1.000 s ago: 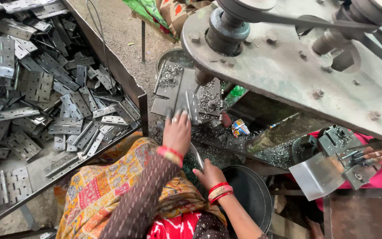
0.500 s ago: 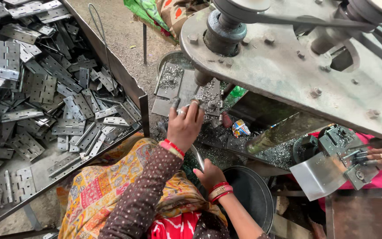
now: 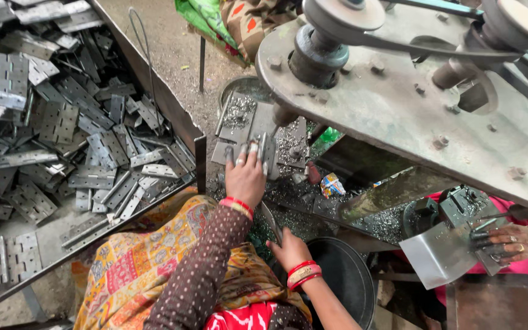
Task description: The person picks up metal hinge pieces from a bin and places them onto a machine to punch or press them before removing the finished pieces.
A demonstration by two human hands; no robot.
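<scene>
My left hand rests flat with its fingers pressing on a grey metal hinge plate that lies on the small drill table. The plate sits just below the drill spindle. My right hand, with red bangles at the wrist, is closed around a thin metal lever near my lap. Metal shavings cover the table around the plate.
A big pile of grey hinge plates fills a bin at the left. The heavy machine head with pulleys and a belt overhangs the right. A black round pan sits beside my right hand. Another person's hand holds metal pieces at the right.
My left hand has shifted slightly on the plate under the spindle. My right hand stays on the lever.
</scene>
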